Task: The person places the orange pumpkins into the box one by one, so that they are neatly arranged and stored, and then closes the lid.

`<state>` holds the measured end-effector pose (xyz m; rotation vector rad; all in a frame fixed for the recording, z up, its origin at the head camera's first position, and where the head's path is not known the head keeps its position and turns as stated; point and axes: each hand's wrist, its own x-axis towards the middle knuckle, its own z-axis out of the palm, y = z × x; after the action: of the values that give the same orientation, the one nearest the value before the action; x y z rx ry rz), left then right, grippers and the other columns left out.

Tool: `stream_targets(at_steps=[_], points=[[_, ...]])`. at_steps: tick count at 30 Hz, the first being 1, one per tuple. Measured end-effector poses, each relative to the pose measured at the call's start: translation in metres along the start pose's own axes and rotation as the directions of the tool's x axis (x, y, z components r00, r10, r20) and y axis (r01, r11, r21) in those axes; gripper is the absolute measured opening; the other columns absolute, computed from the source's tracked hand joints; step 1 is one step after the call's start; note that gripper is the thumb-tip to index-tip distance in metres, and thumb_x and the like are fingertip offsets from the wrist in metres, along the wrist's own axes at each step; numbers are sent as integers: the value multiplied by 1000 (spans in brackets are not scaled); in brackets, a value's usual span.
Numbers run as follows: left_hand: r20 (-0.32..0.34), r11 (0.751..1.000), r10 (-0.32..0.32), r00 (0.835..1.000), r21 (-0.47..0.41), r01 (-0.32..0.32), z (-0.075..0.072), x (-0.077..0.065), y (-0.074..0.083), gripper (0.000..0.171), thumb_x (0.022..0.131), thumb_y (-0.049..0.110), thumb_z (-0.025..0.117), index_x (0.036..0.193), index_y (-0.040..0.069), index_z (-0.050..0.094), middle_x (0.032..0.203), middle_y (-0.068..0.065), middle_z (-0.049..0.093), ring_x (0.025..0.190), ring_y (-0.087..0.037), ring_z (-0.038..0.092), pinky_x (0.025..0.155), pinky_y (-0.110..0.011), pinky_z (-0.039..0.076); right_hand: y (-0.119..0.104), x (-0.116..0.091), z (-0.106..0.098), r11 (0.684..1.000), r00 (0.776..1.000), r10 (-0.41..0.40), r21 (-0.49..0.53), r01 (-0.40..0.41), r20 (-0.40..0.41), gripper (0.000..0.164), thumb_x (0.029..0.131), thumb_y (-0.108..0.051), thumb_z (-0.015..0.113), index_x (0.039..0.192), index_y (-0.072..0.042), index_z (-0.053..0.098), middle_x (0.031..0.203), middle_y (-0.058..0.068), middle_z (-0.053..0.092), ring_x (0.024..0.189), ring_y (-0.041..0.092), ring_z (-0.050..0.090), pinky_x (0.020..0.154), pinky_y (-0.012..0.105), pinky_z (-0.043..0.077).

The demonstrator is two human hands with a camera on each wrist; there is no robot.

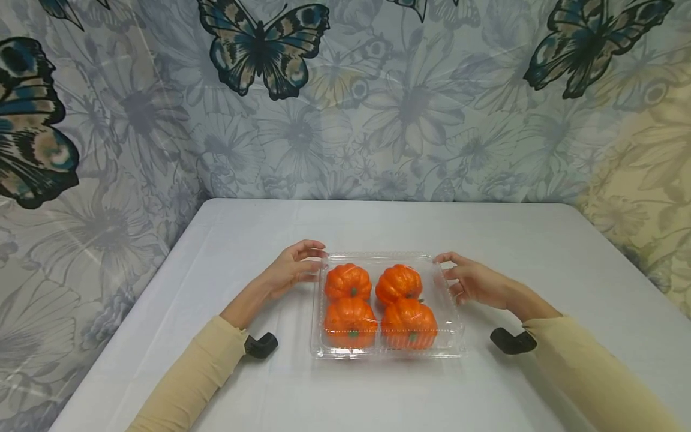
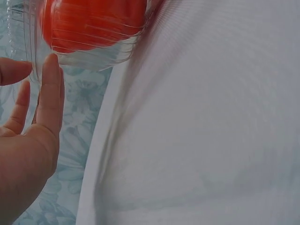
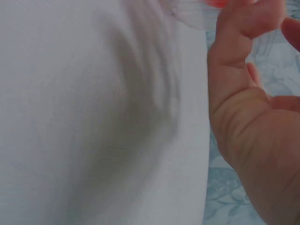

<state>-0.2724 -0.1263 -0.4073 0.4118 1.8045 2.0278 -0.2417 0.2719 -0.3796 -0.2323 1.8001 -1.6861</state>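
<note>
Several small orange pumpkins (image 1: 398,283) lie in a clear plastic clamshell box (image 1: 448,318) on the white table. At the box's left edge is my left hand (image 1: 296,269), its fingers fairly straight and their tips at the rim. My right hand (image 1: 475,281) is at the right edge, fingers loosely bent against the side. In the left wrist view, the thumb and a finger of the left hand (image 2: 33,140) stand either side of the box's edge with a gap between them. The right wrist view shows the right hand (image 3: 258,117) largely covering the box's corner.
White cloth covers the table (image 1: 378,396), which reaches back to a wall of butterfly-and-flower fabric (image 1: 335,138). More patterned fabric hangs on the left and right sides. A black wrist mount (image 1: 261,346) sticks out from the left sleeve, and another black mount (image 1: 513,341) from the right.
</note>
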Motion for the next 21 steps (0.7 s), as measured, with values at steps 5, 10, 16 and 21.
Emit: stream_targets(at_steps=[5,10,16,21], points=[[6,1000,-5,1000,16,5,1,-2,4,50,89,-7,56,135,-8,36,123,-12,48,97,-17,58,80,-34,52,5,-9,0,999,995,39,-5,-39,94,15,96,-9,46,112,-11,44,87,1,58,60,12,57,56,21,46],[-47,1000,4,999,5,-4,4,-5,5,52,90,-5,56,138,-5,35,121,-13,50,96,-17,58,80,-33,52,8,-8,1,999,994,-24,29,21,110,11,97,-6,45,107,-8,47,83,-1,58,63,12,61,58,21,49],[-84,998,-67,994,-5,67,8,-8,6,57,93,1,51,145,0,27,124,-16,47,96,-19,58,83,-38,52,7,-2,1,997,999,-52,48,52,3,11,97,-4,42,108,-5,44,84,0,60,63,12,61,58,22,50],[-79,983,-175,981,32,178,12,-14,6,58,91,6,48,145,1,25,120,-16,47,94,-20,55,79,-38,52,5,4,-4,997,992,-62,38,67,-106,11,99,-6,41,109,-3,43,89,1,54,64,13,58,60,21,50]])
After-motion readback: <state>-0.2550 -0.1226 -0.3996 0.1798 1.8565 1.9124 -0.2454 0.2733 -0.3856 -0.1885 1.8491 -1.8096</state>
